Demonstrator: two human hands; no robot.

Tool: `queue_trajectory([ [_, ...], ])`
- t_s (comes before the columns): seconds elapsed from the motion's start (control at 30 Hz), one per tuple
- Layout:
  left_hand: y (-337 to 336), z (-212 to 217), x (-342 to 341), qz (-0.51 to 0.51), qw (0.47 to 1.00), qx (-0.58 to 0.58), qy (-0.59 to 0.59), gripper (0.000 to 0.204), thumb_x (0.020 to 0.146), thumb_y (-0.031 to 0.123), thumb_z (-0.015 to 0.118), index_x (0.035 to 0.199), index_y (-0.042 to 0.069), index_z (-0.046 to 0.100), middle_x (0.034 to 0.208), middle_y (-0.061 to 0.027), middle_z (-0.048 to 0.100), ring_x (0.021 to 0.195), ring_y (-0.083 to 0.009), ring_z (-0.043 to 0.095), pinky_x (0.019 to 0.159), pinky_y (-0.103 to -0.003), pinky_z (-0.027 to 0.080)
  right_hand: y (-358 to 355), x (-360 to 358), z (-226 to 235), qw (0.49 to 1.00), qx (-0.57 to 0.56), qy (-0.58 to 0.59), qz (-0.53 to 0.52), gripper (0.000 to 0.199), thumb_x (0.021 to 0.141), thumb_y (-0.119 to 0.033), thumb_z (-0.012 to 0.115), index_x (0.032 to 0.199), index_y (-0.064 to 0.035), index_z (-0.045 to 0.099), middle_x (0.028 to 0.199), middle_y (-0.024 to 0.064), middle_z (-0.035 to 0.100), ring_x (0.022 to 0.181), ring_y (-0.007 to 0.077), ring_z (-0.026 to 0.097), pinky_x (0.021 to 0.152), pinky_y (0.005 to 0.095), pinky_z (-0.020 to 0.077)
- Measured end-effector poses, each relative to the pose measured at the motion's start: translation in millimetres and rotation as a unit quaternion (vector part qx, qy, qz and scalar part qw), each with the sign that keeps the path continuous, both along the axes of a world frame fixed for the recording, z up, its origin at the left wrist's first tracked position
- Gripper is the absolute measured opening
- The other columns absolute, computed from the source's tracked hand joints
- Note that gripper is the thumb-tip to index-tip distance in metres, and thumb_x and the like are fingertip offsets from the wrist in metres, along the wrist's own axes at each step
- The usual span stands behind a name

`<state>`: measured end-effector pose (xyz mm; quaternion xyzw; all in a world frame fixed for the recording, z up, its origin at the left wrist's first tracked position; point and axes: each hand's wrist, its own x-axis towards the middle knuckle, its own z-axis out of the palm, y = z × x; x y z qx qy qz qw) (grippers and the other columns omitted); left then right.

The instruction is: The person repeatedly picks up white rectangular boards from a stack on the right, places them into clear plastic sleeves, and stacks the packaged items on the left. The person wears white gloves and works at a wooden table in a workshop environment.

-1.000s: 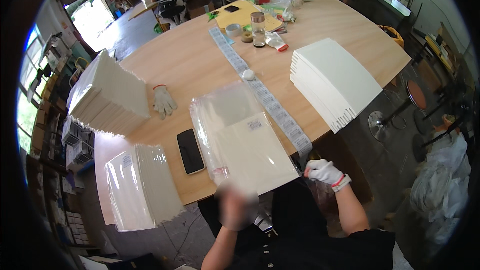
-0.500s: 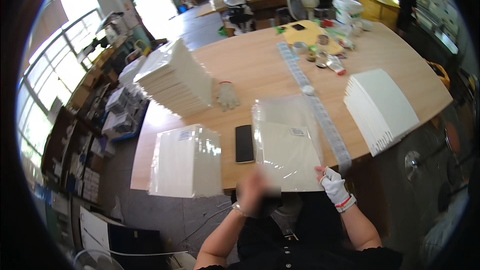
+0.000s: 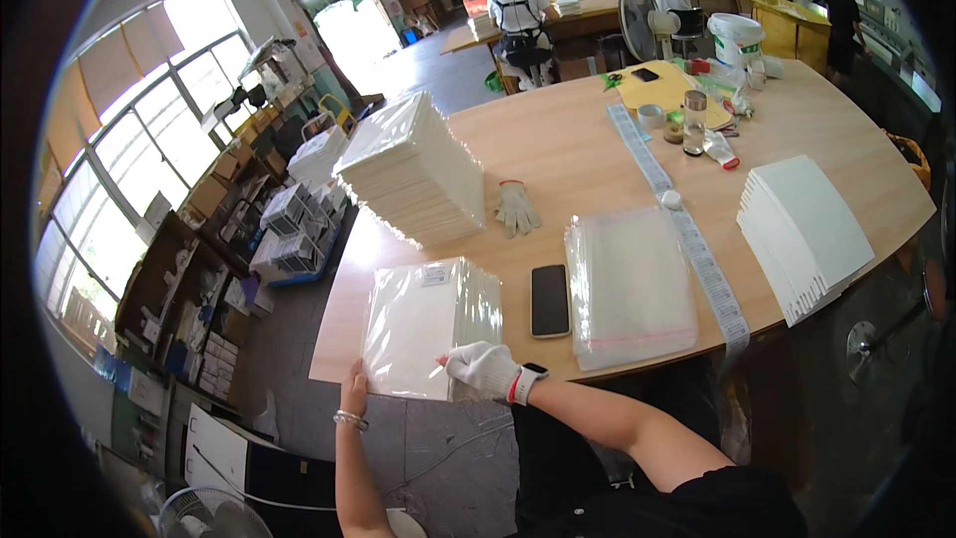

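At the table's near left edge lies a stack of white sheets or boards in clear plastic sleeves, its top packet (image 3: 408,329) bearing a small printed label. My left hand (image 3: 356,387), bare with bracelets at the wrist, closes on this packet's lower left corner. My right hand (image 3: 483,369) wears a white glove with bare fingertips; its curled fingers grip the packet's near right edge. Right of the stack lie a dark phone (image 3: 550,301) and a pile of clear plastic bags (image 3: 632,289) with a pinkish strip near the front edge.
A tall pile of wrapped packets (image 3: 418,174) stands behind, beside a loose glove (image 3: 516,209). A label strip (image 3: 702,264) with a white round object (image 3: 671,200) on it crosses the table. White boards (image 3: 807,229) lie at right. Jars, tape and a bucket (image 3: 737,40) stand farther back.
Both hands have moved left from the bag pile to the left stack. The labelled packet that lay on the bags is gone from there. The view has shifted.
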<state>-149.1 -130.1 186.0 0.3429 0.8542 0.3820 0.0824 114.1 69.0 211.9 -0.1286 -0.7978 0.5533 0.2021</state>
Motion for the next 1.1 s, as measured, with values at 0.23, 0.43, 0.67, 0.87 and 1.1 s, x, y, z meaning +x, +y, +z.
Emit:
queue_trajectory([
  [0.23, 18, -17, -3, 0.049, 0.975, 0.061, 0.208, 0.040, 0.083, 0.012, 0.046, 0.118, -0.005, 0.041, 0.125, -0.0195, 0.040, 0.118, -0.0298, 0.036, 0.098, -0.037, 0.029, 34, 53, -28, 0.962, -0.247, 0.114, 0.027, 0.024, 0.088, -0.015, 0.043, 0.101, 0.0006, 0.055, 0.069, 0.0003, 0.055, 0.059, 0.0081, 0.050, 0.054, 0.0217, 0.0397],
  [0.43, 30, 53, 162, -0.055, 0.919, 0.297, 0.253, 0.024, 0.083, 0.009, 0.051, 0.104, -0.003, 0.050, 0.088, -0.0141, 0.060, 0.077, -0.0244, 0.058, 0.068, -0.034, 0.047, 82, 288, -22, 0.915, -0.152, 0.100, -0.360, 0.017, 0.085, -0.010, 0.045, 0.087, 0.0003, 0.058, 0.072, 0.0041, 0.058, 0.063, 0.0106, 0.055, 0.055, 0.0233, 0.0449],
  [0.67, 124, 8, 252, -0.340, 0.910, 0.213, 0.104, 0.018, 0.079, -0.001, 0.051, 0.097, -0.003, 0.052, 0.065, -0.0095, 0.061, 0.059, -0.0196, 0.061, 0.056, -0.029, 0.048, 129, 473, 26, 0.609, -0.319, 0.313, -0.655, 0.020, 0.089, -0.025, 0.044, 0.093, -0.0069, 0.051, 0.061, -0.0019, 0.050, 0.044, 0.0094, 0.042, 0.044, 0.0263, 0.0396],
  [0.87, 216, -2, 305, -0.445, 0.894, 0.049, -0.011, 0.023, 0.078, 0.011, 0.057, 0.099, 0.002, 0.056, 0.096, -0.0149, 0.059, 0.087, -0.0321, 0.056, 0.076, -0.035, 0.047, 133, 515, 14, 0.640, -0.394, 0.350, -0.559, 0.028, 0.090, -0.032, 0.044, 0.096, -0.0062, 0.052, 0.069, -0.0004, 0.056, 0.051, 0.0109, 0.050, 0.051, 0.0279, 0.0468],
  [1.1, 284, -45, 321, -0.461, 0.866, -0.035, 0.189, 0.032, 0.073, 0.010, 0.055, 0.104, 0.004, 0.054, 0.118, -0.0157, 0.047, 0.100, -0.0337, 0.049, 0.085, -0.040, 0.042, 139, 513, 22, 0.654, -0.399, 0.321, -0.557, 0.030, 0.091, -0.033, 0.042, 0.098, -0.0049, 0.050, 0.071, 0.0022, 0.056, 0.051, 0.0116, 0.049, 0.048, 0.0275, 0.0458],
])
